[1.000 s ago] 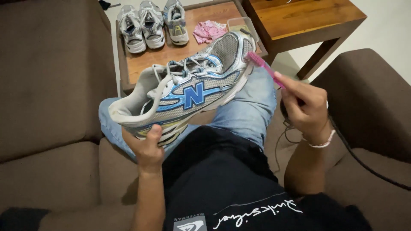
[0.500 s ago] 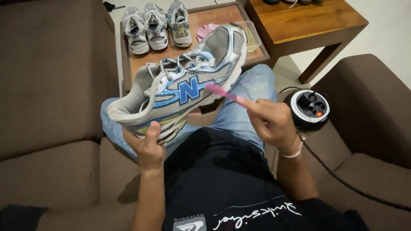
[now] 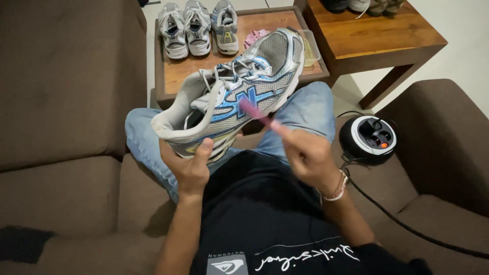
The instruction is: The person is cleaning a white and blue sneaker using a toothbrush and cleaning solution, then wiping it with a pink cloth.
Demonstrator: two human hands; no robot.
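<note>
A person's right hand (image 3: 305, 155), just right of centre in the frame and slightly blurred, pinches the handle of a pink brush (image 3: 260, 114) between closed fingers, with the bristled head pressed against the side of a sneaker (image 3: 239, 102). The left hand (image 3: 191, 168), left of centre, is wrapped around the sole near the heel, thumb up along the sole's edge, holding the silver, grey and blue shoe tilted with its toe toward the top of the frame. The shoe hangs above the person's lap, over a bent knee in blue jeans (image 3: 305, 109). A thin bracelet (image 3: 336, 191) circles the right wrist.

Behind the shoe, at the top centre, a low wooden table (image 3: 183, 71) carries three more sneakers (image 3: 196, 33) in a row, a pink cloth (image 3: 254, 36) and a clear plastic container (image 3: 311, 48) partly hidden by the raised toe. A second wooden table (image 3: 377, 35) fills the upper right. A round black-and-white cable reel (image 3: 368, 138) with sockets and a small lit lamp sits on the brown sofa (image 3: 66, 102) at right, its black cord (image 3: 407, 229) trailing toward the lower right corner.
</note>
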